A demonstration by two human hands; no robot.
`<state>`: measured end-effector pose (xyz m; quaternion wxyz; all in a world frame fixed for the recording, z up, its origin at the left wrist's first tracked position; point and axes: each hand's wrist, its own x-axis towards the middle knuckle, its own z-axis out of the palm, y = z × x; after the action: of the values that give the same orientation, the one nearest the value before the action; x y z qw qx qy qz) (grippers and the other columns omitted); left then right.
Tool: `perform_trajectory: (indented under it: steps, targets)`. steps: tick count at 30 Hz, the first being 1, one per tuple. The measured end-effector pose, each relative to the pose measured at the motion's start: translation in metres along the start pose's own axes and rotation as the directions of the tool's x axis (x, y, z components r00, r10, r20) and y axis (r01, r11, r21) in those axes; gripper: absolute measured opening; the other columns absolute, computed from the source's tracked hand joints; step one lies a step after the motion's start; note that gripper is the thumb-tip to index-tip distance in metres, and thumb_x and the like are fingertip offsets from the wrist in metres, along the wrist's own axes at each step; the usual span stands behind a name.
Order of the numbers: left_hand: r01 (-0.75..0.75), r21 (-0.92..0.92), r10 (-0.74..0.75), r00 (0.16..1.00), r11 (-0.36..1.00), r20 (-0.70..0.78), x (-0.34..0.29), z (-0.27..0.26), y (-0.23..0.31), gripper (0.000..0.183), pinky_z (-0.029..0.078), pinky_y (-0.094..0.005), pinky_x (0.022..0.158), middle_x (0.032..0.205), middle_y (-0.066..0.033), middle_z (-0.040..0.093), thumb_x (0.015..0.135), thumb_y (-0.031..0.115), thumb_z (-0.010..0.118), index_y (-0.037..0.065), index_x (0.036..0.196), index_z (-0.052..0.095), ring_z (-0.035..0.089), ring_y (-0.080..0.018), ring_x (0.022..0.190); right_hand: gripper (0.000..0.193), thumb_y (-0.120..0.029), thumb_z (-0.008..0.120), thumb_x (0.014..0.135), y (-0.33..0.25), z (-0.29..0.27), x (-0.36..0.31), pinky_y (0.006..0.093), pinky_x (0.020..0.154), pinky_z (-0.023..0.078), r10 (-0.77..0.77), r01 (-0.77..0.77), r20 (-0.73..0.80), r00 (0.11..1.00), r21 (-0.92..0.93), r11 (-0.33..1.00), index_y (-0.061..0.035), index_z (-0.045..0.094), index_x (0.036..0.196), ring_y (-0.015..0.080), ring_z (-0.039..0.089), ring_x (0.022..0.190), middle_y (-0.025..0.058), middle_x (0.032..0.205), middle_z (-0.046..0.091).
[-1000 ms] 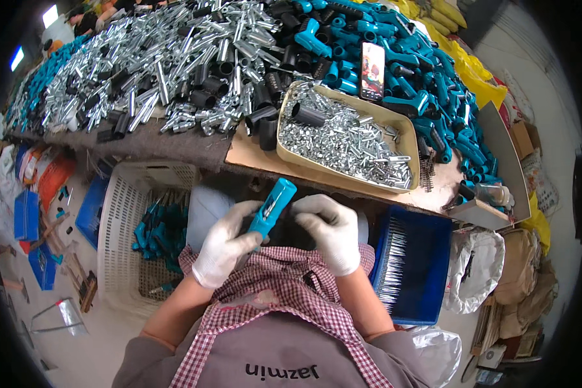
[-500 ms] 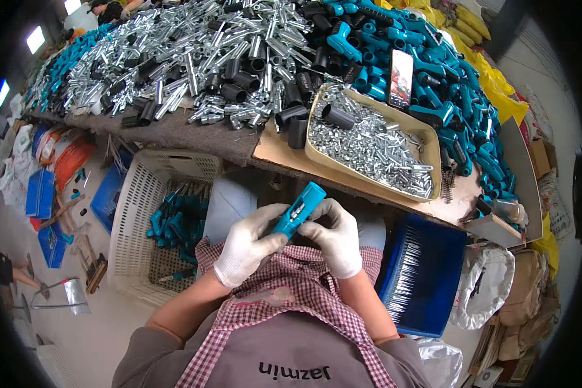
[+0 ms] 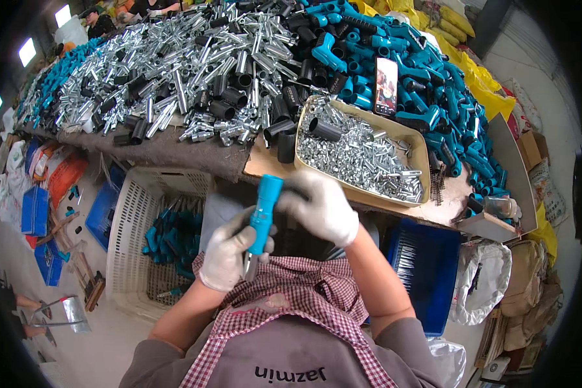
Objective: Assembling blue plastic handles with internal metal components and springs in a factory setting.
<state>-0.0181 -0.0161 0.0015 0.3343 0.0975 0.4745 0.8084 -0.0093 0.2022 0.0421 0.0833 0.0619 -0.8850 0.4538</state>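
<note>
My left hand (image 3: 229, 249), in a white glove, is wrapped round a teal plastic screwdriver-like tool body (image 3: 263, 213). The body stands nearly upright over my lap, and a silvery metal shaft (image 3: 248, 266) shows below it. Just right of its upper part is my right hand (image 3: 317, 205), also gloved and smeared by motion. A dark blurred shape lies by the right fingers; whether they hold it cannot be made out. Beyond the hands, a cream tray (image 3: 394, 127) of small metal pieces (image 3: 355, 158) rests on the bench, with a black sleeve (image 3: 324, 129) on top.
Metal tubes (image 3: 174, 81) and teal housings (image 3: 407, 84) are heaped on the bench, with a phone (image 3: 386, 85) among them. A white crate (image 3: 126, 239) of teal tools stands left, a blue bin (image 3: 433, 271) with metal shafts right. People (image 3: 152, 8) are at the far left.
The teal body has swung from a slant to nearly upright, and a metal shaft now shows below it. My right hand has left it and moved up, blurred. The view has shifted slightly.
</note>
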Motion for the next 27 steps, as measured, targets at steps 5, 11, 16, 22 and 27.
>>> perform_trajectory:
  steps: [5, 11, 16, 22, 27]
  targets:
    - [-0.038, -0.093, 0.034, 0.998, 0.995, -0.046, -0.002, -0.01, 0.006, 0.056, 0.056, -0.0308, 0.069, 0.111, -0.0184, 0.061, 0.1, 0.022, 0.06, -0.008, 0.142, 0.038, 0.064, -0.0197, 0.085, 0.023, -0.023, 0.078, 0.073, 0.028, -0.015, 0.072, 0.0517, 0.103, 0.039, -0.476, 0.117, -0.228, 0.85, -0.798, 0.591, -0.0076, 0.071, 0.089, 0.0369, 0.052, 0.118, 0.0133, 0.118, 0.062]
    - [-0.088, -0.022, 0.086, 0.994, 0.996, -0.067, -0.007, -0.013, 0.008, 0.052, 0.054, -0.0288, 0.068, 0.11, -0.0183, 0.061, 0.1, 0.022, 0.059, -0.008, 0.139, 0.042, 0.063, -0.0188, 0.084, 0.022, -0.015, 0.078, 0.072, 0.024, -0.01, 0.05, 0.0449, 0.098, 0.045, -0.456, 0.214, -0.322, 0.83, -0.57, 0.793, -0.003, 0.068, 0.087, 0.0325, 0.058, 0.11, 0.0125, 0.115, 0.064]
    - [-0.04, 0.092, 0.041, 0.999, 0.995, -0.005, -0.006, -0.01, 0.012, 0.054, 0.053, -0.0284, 0.069, 0.108, -0.0184, 0.063, 0.098, 0.022, 0.061, -0.011, 0.137, 0.044, 0.063, -0.0177, 0.082, 0.03, -0.004, 0.068, 0.085, 0.014, 0.005, -0.025, 0.0269, 0.092, 0.047, 0.272, -0.001, -0.297, 0.915, 0.674, 0.739, -0.0004, 0.055, 0.113, 0.0124, 0.056, 0.103, 0.0069, 0.115, 0.06]
    - [0.112, 0.303, -0.166, 0.974, 0.946, 0.157, -0.003, -0.007, 0.003, 0.054, 0.054, -0.0271, 0.069, 0.104, -0.0145, 0.065, 0.091, 0.024, 0.065, -0.012, 0.13, 0.052, 0.064, -0.0168, 0.083, 0.034, 0.002, 0.058, 0.077, 0.024, 0.001, -0.058, 0.03, 0.097, 0.044, 0.294, 0.144, -0.322, 0.9, 0.857, 0.495, -0.0008, 0.056, 0.111, 0.0179, 0.055, 0.108, 0.0086, 0.113, 0.058]
    - [0.194, 0.36, -0.273, 0.945, 0.912, 0.181, -0.01, 0.006, -0.007, 0.055, 0.054, -0.0268, 0.07, 0.099, -0.0116, 0.065, 0.091, 0.022, 0.065, -0.013, 0.131, 0.051, 0.064, -0.0161, 0.084, 0.031, 0.007, 0.043, 0.059, 0.047, 0.008, -0.064, 0.037, 0.094, 0.045, 0.249, 0.238, -0.311, 0.917, 0.929, 0.285, -0.0019, 0.055, 0.086, 0.0289, 0.056, 0.099, 0.0144, 0.1, 0.061]
